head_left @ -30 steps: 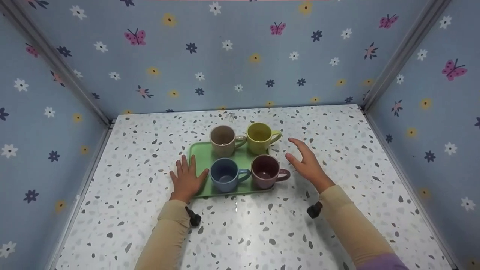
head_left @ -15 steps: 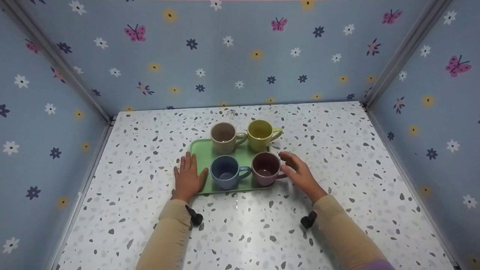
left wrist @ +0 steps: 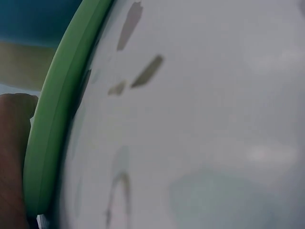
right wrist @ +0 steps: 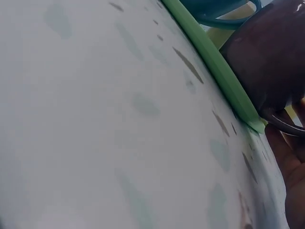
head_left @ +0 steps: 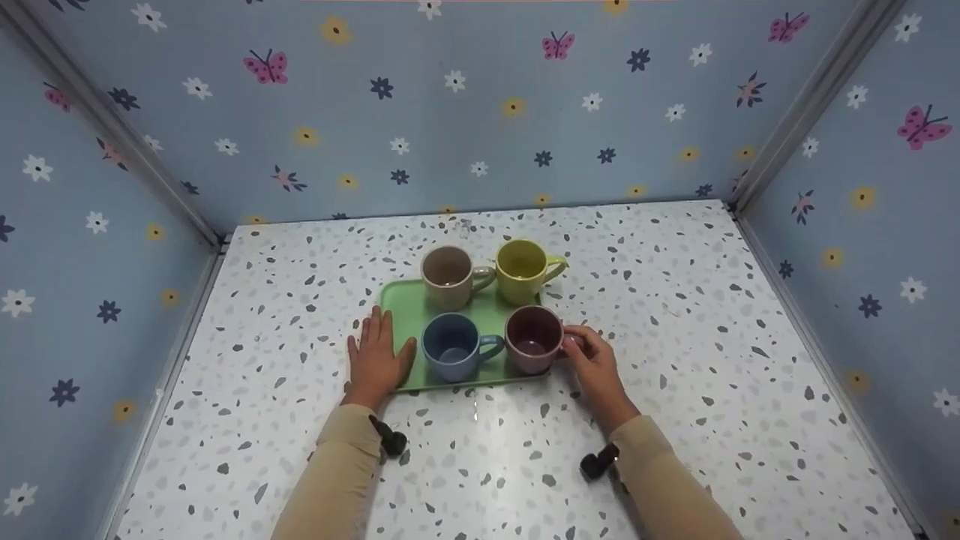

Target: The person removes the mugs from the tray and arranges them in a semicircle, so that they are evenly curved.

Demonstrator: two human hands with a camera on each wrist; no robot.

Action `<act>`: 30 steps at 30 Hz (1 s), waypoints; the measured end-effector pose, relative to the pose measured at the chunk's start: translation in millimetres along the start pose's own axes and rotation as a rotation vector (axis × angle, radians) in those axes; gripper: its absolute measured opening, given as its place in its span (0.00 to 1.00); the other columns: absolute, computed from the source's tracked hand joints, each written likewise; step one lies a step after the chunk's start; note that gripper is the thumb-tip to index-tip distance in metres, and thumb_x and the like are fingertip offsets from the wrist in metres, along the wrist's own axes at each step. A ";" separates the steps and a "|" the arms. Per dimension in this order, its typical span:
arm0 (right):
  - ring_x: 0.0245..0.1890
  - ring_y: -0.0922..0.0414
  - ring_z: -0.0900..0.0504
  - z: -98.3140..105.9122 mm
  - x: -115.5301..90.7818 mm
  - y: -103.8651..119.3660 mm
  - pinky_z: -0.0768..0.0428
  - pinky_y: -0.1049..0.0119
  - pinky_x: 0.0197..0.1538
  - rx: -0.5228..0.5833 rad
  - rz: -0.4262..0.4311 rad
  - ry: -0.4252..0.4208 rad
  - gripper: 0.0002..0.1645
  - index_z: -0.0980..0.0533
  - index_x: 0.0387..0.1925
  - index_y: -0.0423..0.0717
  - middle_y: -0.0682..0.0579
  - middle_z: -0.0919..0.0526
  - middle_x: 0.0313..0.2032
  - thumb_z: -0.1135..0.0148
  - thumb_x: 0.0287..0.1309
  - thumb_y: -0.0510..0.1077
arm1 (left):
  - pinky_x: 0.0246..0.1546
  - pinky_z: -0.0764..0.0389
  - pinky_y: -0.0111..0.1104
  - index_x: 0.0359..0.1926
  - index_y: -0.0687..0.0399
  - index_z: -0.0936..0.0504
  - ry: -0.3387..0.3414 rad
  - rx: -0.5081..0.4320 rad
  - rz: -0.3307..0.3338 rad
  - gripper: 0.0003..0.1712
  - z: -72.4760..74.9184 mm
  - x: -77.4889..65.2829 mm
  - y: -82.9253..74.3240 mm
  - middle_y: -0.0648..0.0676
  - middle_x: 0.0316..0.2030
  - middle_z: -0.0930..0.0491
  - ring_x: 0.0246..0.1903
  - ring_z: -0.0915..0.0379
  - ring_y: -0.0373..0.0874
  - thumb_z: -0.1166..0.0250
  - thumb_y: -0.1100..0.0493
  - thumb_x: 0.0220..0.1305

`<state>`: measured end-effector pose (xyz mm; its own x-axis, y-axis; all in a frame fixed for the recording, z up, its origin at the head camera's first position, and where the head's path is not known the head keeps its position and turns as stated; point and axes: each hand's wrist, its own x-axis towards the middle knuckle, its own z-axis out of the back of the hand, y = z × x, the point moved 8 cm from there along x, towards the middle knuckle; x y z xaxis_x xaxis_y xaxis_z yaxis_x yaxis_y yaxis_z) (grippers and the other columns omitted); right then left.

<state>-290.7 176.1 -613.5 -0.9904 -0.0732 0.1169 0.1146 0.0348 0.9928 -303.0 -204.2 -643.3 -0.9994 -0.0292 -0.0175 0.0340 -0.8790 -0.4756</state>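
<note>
A green tray (head_left: 405, 309) bears a blue mug (head_left: 450, 349), a mauve mug (head_left: 534, 341), a beige mug (head_left: 448, 277) and a yellow mug (head_left: 521, 271), their handles all turned rightward. My right hand (head_left: 598, 367) grips the handle of the mauve mug at the tray's front right corner; the right wrist view shows fingers (right wrist: 285, 150) at that handle. At the tray's left edge lies my left hand (head_left: 375, 366), fingers straight and spread, thumb reaching over the tray close to the blue mug. Only a sliver of that hand shows in the left wrist view.
Under the tray is a white speckled table (head_left: 480, 465). Blue flowered panels (head_left: 480, 112) stand along its back and both sides. The mugs stand close together, the blue mug's handle almost against the mauve mug.
My right hand has come leftward from beside the tray to the mauve mug, and its fingers have closed on the handle. My left hand has stayed at the tray's left edge.
</note>
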 end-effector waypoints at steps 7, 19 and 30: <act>0.48 0.50 0.16 -1.2 -4.4 -3.2 0.16 0.59 0.54 0.045 0.075 -0.104 0.15 0.23 0.53 0.35 0.40 0.16 0.48 0.43 0.72 0.42 | 0.73 0.69 0.63 0.80 0.62 0.53 0.008 0.006 -0.015 0.47 3.4 4.0 -1.4 0.62 0.80 0.65 0.78 0.68 0.63 0.54 0.35 0.75; 0.53 0.60 0.19 2.2 -7.7 -9.2 0.23 0.68 0.61 -0.072 0.085 -0.171 0.15 0.24 0.55 0.37 0.47 0.16 0.51 0.46 0.74 0.41 | 0.73 0.69 0.63 0.79 0.61 0.51 0.029 0.001 0.002 0.46 4.2 2.8 0.4 0.62 0.80 0.66 0.78 0.69 0.62 0.53 0.36 0.75; 0.58 0.58 0.21 4.1 -10.0 -14.8 0.25 0.66 0.64 -0.063 0.011 -0.168 0.16 0.23 0.58 0.42 0.47 0.18 0.56 0.46 0.74 0.41 | 0.73 0.67 0.63 0.79 0.61 0.48 0.022 0.012 0.006 0.45 1.8 -1.1 0.2 0.62 0.80 0.66 0.78 0.68 0.62 0.53 0.36 0.74</act>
<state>-282.8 180.4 -629.5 -0.9874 0.0945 0.1270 0.1249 -0.0283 0.9918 -302.0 -205.2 -641.8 -0.9989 -0.0246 -0.0399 0.0403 -0.8843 -0.4652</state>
